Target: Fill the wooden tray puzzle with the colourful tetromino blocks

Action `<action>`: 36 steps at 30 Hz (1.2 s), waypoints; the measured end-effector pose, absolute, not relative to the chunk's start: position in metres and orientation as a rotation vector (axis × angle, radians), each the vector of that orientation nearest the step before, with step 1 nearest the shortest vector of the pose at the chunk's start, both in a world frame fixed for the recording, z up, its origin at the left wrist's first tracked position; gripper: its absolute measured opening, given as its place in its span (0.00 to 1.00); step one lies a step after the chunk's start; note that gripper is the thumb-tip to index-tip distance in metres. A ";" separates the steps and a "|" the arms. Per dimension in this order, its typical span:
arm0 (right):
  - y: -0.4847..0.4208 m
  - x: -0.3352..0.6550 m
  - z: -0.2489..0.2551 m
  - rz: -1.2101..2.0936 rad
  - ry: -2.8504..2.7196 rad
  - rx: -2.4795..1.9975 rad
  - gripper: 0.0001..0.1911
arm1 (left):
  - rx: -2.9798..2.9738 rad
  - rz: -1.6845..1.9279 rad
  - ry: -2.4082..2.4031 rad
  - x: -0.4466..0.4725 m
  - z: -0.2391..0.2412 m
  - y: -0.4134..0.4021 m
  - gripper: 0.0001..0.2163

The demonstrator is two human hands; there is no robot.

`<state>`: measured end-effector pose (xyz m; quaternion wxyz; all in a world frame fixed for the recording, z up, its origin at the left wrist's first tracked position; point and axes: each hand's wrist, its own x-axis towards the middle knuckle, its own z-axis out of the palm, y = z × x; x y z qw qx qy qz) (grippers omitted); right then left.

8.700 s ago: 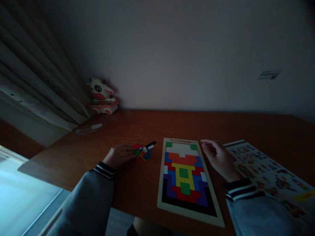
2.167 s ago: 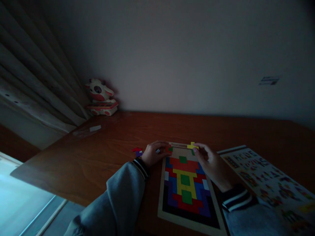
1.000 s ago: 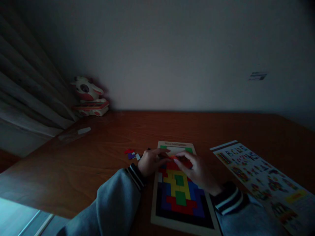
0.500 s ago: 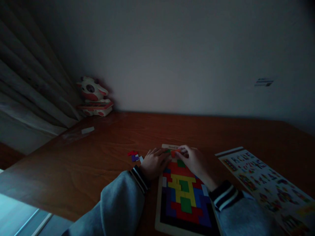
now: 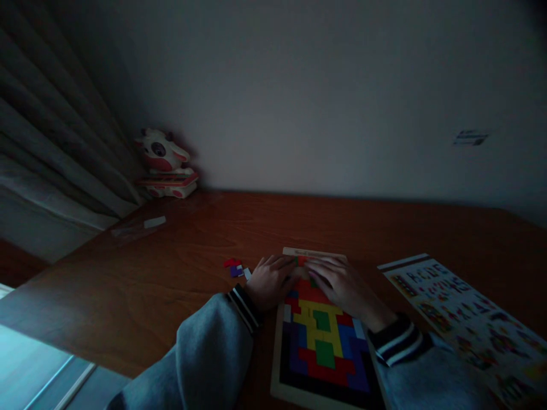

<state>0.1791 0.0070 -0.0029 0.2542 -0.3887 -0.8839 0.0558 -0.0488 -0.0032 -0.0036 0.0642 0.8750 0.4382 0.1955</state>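
A wooden puzzle board [image 5: 277,364] with a pale frame lies in front of me, its inside largely filled with coloured blocks. Yellow blocks [image 5: 310,319] surround a green block [image 5: 322,322], and red blocks [image 5: 329,373] lie nearer to me. My left hand [image 5: 271,281] rests over the board's upper left edge, fingers stretched out and bent slightly. Across the upper right part lies my right hand [image 5: 337,282], its fingers extended over the blocks and no piece seen in it. Between the hands a red block [image 5: 301,261] shows near the far end. Both hands hide parts of the board.
Several loose red, purple and white blocks [image 5: 236,271] lie left of my left hand. A printed pattern sheet [image 5: 461,319] lies on the right of the wooden table [image 5: 205,239]. A cow-shaped toy [image 5: 164,162] stands at the back left by a curtain [image 5: 64,125].
My right hand has gone from pinching an orange-red block at the far end to lying flatter over the board. The left hand stays nearly in place. The view has shifted slightly.
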 end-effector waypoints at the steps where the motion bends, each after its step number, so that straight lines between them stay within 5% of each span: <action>1: 0.006 0.179 -0.003 0.148 -2.413 -1.051 0.15 | 2.640 0.590 1.326 -0.049 -0.004 -0.003 0.16; 17: 0.003 0.177 -0.003 0.136 -2.310 -1.045 0.14 | 2.624 0.684 1.323 -0.058 0.000 -0.003 0.17; 28: -0.001 0.184 0.009 0.213 -2.239 -1.057 0.12 | 2.629 0.712 1.477 -0.184 -0.004 -0.005 0.23; 36: -0.021 0.118 0.022 0.238 -2.499 -0.941 0.12 | 2.580 0.764 1.301 -0.191 -0.008 -0.007 0.13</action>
